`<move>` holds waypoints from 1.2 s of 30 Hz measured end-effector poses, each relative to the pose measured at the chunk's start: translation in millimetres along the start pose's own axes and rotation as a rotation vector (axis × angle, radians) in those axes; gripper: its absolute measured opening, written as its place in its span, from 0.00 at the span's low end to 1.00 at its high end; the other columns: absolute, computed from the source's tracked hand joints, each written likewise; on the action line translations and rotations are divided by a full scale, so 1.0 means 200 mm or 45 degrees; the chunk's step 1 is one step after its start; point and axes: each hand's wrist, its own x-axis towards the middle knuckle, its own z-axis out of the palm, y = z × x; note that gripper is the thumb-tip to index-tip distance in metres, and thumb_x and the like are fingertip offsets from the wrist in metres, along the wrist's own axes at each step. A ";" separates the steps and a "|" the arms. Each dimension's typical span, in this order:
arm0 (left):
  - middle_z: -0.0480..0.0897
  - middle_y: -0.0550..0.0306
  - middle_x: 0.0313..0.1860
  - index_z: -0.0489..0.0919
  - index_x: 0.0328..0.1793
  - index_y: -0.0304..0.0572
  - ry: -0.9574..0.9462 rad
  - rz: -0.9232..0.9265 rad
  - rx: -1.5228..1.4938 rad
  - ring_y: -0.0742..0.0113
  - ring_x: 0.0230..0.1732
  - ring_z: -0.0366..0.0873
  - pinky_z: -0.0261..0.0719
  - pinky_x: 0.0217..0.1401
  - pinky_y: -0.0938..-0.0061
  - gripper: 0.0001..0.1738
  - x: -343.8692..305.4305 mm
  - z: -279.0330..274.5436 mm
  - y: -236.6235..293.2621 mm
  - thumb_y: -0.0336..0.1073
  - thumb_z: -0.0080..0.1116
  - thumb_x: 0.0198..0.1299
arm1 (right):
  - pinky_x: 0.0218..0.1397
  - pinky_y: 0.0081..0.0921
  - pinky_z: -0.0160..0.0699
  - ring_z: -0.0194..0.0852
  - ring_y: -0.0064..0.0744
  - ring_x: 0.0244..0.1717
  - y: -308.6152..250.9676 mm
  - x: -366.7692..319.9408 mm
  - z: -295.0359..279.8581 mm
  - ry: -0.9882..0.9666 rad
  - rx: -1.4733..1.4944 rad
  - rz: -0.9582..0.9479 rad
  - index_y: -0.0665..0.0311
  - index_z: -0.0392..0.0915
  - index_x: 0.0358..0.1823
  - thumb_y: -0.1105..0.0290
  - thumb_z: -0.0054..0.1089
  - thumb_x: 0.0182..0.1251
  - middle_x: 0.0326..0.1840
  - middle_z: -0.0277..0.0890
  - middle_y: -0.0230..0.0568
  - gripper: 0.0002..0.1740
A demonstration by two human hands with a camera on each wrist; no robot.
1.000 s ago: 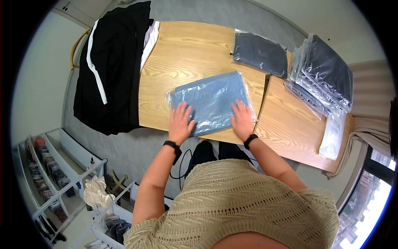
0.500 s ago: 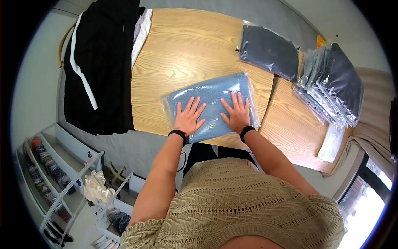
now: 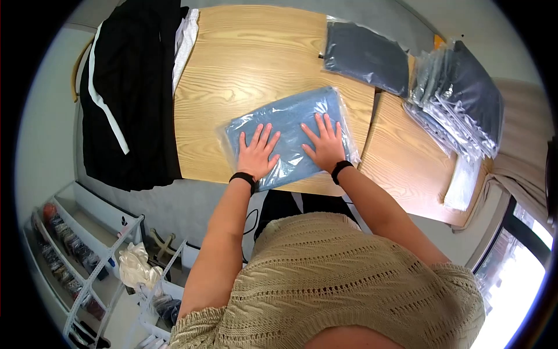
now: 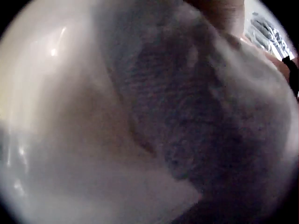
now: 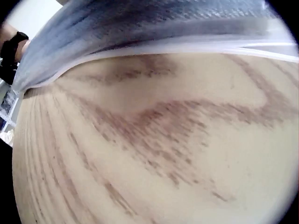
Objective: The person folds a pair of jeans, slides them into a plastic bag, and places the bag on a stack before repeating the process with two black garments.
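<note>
- Hands first: your left hand (image 3: 256,156) and right hand (image 3: 325,148) lie flat on the bagged blue cloth (image 3: 290,116), fingers straight and spread, gripping nothing.
- The bagged blue cloth rests on the wooden table (image 3: 244,64) near its front edge, well apart from the dark bag (image 3: 365,57).
- It looks light and soft, and the plastic looks slick. You'd likely do best pinching opposite edges, catching cloth through the film.
</note>
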 end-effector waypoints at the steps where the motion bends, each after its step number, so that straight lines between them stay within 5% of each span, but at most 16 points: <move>1: 0.51 0.58 0.77 0.59 0.73 0.62 0.028 0.009 -0.049 0.57 0.76 0.47 0.44 0.67 0.34 0.37 0.00 0.00 -0.01 0.54 0.52 0.57 | 0.70 0.61 0.43 0.43 0.50 0.74 0.01 0.00 0.02 0.036 0.025 -0.023 0.36 0.62 0.68 0.45 0.52 0.62 0.74 0.49 0.46 0.31; 4: 0.54 0.52 0.75 0.60 0.72 0.53 0.029 0.038 -0.131 0.53 0.75 0.49 0.47 0.70 0.40 0.35 -0.01 -0.13 -0.02 0.46 0.54 0.57 | 0.71 0.54 0.45 0.46 0.50 0.73 0.03 -0.02 -0.07 0.081 0.103 -0.056 0.41 0.62 0.68 0.51 0.57 0.60 0.73 0.51 0.44 0.33; 6: 0.62 0.46 0.69 0.64 0.69 0.47 0.300 -0.169 -0.603 0.50 0.70 0.57 0.56 0.70 0.52 0.34 -0.08 -0.19 -0.08 0.37 0.58 0.53 | 0.72 0.46 0.48 0.48 0.49 0.72 0.12 -0.07 -0.11 0.140 0.439 0.156 0.45 0.61 0.68 0.59 0.62 0.58 0.73 0.52 0.45 0.35; 7: 0.66 0.39 0.64 0.66 0.64 0.37 0.402 -0.328 -0.520 0.44 0.64 0.62 0.61 0.67 0.60 0.31 -0.14 -0.23 -0.09 0.31 0.58 0.51 | 0.71 0.39 0.52 0.50 0.49 0.70 0.17 -0.11 -0.10 0.216 0.406 0.294 0.56 0.60 0.68 0.62 0.67 0.53 0.71 0.53 0.51 0.40; 8: 0.66 0.39 0.64 0.66 0.64 0.37 0.410 -0.327 -0.512 0.44 0.64 0.62 0.61 0.67 0.60 0.31 -0.21 -0.21 -0.11 0.31 0.58 0.51 | 0.71 0.39 0.52 0.50 0.49 0.70 0.22 -0.14 -0.08 0.225 0.409 0.287 0.56 0.60 0.68 0.62 0.67 0.53 0.71 0.53 0.51 0.40; 10: 0.71 0.40 0.58 0.67 0.60 0.30 0.511 -1.023 -0.733 0.49 0.58 0.69 0.67 0.61 0.63 0.29 -0.34 -0.08 -0.17 0.38 0.60 0.54 | 0.65 0.35 0.62 0.61 0.51 0.64 0.28 -0.18 -0.05 0.062 0.496 0.939 0.66 0.57 0.68 0.57 0.71 0.49 0.65 0.63 0.56 0.47; 11: 0.71 0.40 0.58 0.67 0.60 0.30 0.519 -1.020 -0.730 0.49 0.58 0.69 0.67 0.61 0.63 0.29 -0.38 -0.02 -0.18 0.38 0.60 0.54 | 0.65 0.35 0.62 0.61 0.51 0.64 0.29 -0.18 -0.06 0.069 0.498 0.936 0.66 0.57 0.68 0.57 0.71 0.49 0.65 0.63 0.56 0.47; 13: 0.77 0.46 0.48 0.68 0.56 0.24 0.152 -1.341 -1.387 0.59 0.48 0.75 0.73 0.52 0.67 0.32 -0.43 0.08 -0.20 0.45 0.63 0.55 | 0.53 0.30 0.72 0.75 0.47 0.51 0.29 -0.19 -0.10 -0.085 0.761 1.130 0.74 0.66 0.59 0.55 0.72 0.47 0.50 0.76 0.55 0.42; 16: 0.76 0.58 0.37 0.69 0.56 0.30 0.092 -1.213 -1.584 0.73 0.38 0.72 0.72 0.38 0.74 0.33 -0.44 0.14 -0.17 0.48 0.65 0.54 | 0.44 0.28 0.75 0.80 0.40 0.38 0.37 -0.20 -0.03 -0.291 1.231 0.957 0.73 0.76 0.48 0.56 0.71 0.49 0.36 0.81 0.49 0.31; 18: 0.77 0.58 0.39 0.70 0.56 0.31 0.112 -1.109 -1.527 0.73 0.38 0.73 0.72 0.39 0.76 0.33 -0.45 0.11 -0.17 0.49 0.67 0.52 | 0.41 0.28 0.75 0.80 0.36 0.35 0.37 -0.21 0.01 -0.253 1.417 0.937 0.73 0.80 0.39 0.57 0.69 0.50 0.30 0.81 0.48 0.24; 20: 0.78 0.51 0.48 0.70 0.55 0.28 -0.268 -1.140 -1.739 0.66 0.46 0.76 0.74 0.47 0.73 0.31 -0.46 0.07 -0.23 0.42 0.68 0.52 | 0.44 0.27 0.75 0.79 0.34 0.38 0.36 -0.24 -0.04 -0.370 1.240 0.836 0.73 0.78 0.45 0.62 0.68 0.50 0.36 0.81 0.46 0.24; 22: 0.78 0.52 0.50 0.70 0.56 0.31 0.010 -0.917 -2.078 0.64 0.47 0.76 0.73 0.51 0.71 0.26 -0.48 0.05 -0.21 0.36 0.65 0.54 | 0.51 0.24 0.72 0.75 0.30 0.46 0.33 -0.30 -0.12 -0.367 1.730 0.599 0.72 0.72 0.55 0.69 0.65 0.52 0.47 0.78 0.41 0.27; 24: 0.79 0.53 0.49 0.71 0.56 0.32 0.084 -0.858 -2.055 0.64 0.48 0.76 0.73 0.53 0.70 0.22 -0.50 -0.12 -0.18 0.31 0.61 0.56 | 0.56 0.24 0.69 0.72 0.29 0.51 0.25 -0.36 -0.25 -0.363 1.827 0.496 0.72 0.69 0.58 0.73 0.62 0.54 0.52 0.75 0.40 0.28; 30: 0.79 0.51 0.48 0.71 0.55 0.26 -0.160 -0.815 -1.812 0.65 0.47 0.77 0.73 0.53 0.71 0.21 -0.53 -0.58 -0.07 0.29 0.58 0.56 | 0.48 0.21 0.71 0.71 0.26 0.46 0.14 -0.58 -0.62 -0.385 2.091 0.592 0.72 0.66 0.59 0.74 0.59 0.56 0.48 0.74 0.38 0.28; 33: 0.80 0.53 0.46 0.72 0.53 0.27 -0.108 -0.713 -1.785 0.68 0.45 0.76 0.73 0.51 0.73 0.19 -0.50 -0.65 0.05 0.29 0.58 0.56 | 0.55 0.23 0.67 0.68 0.27 0.52 0.23 -0.70 -0.76 -0.479 1.962 0.668 0.71 0.69 0.58 0.75 0.57 0.60 0.51 0.74 0.39 0.23; 36: 0.79 0.56 0.43 0.72 0.53 0.30 -0.046 -0.607 -1.778 0.70 0.43 0.75 0.72 0.49 0.75 0.18 -0.34 -0.79 0.28 0.29 0.58 0.56 | 0.59 0.24 0.64 0.65 0.29 0.55 0.39 -0.84 -0.92 -0.202 1.940 0.473 0.71 0.68 0.59 0.73 0.58 0.59 0.55 0.71 0.40 0.25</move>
